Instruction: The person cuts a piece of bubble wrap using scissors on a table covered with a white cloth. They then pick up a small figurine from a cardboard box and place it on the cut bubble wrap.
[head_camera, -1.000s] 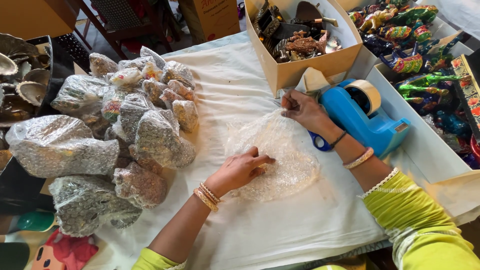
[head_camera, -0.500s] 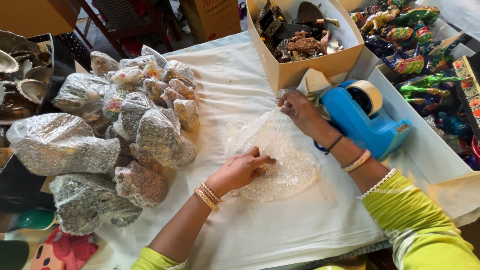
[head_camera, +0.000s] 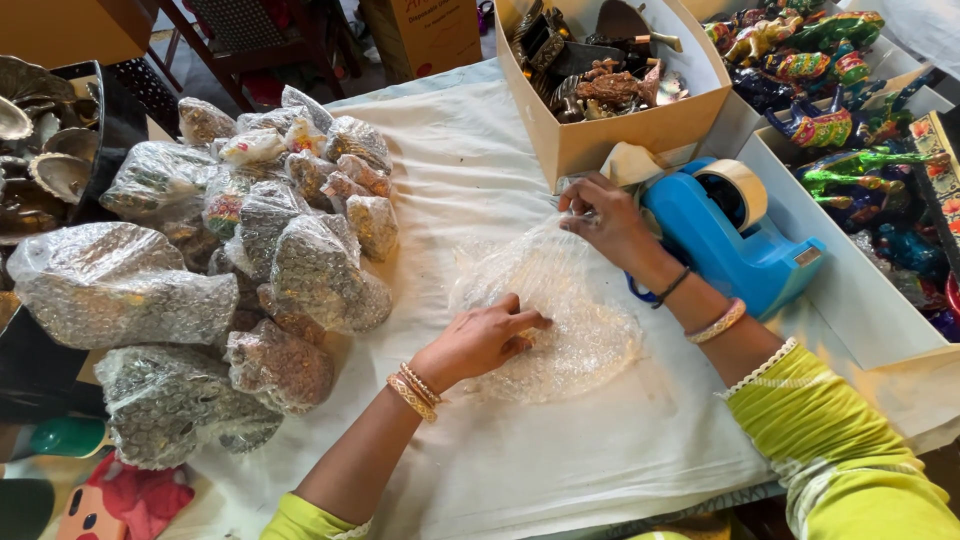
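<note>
Left hand: left hand (head_camera: 480, 343) lies flat, fingers spread, pressing the clear bubble-wrap sheet (head_camera: 550, 310).
Right hand: right hand (head_camera: 605, 220) pinches the sheet's far edge.
Sheet: mid white tablecloth (head_camera: 470, 160).
Nearby: blue plastic tape dispenser (head_camera: 735, 235) beside the right wrist; wrapped bundles (head_camera: 250, 260) left.

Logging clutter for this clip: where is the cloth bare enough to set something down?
Bare white cloth lies along the near edge, below the bubble wrap sheet that the left hand presses and the right hand pinches. Another patch lies between the wrapped bundles and the cardboard box. The tape dispenser crowds the right.
</note>
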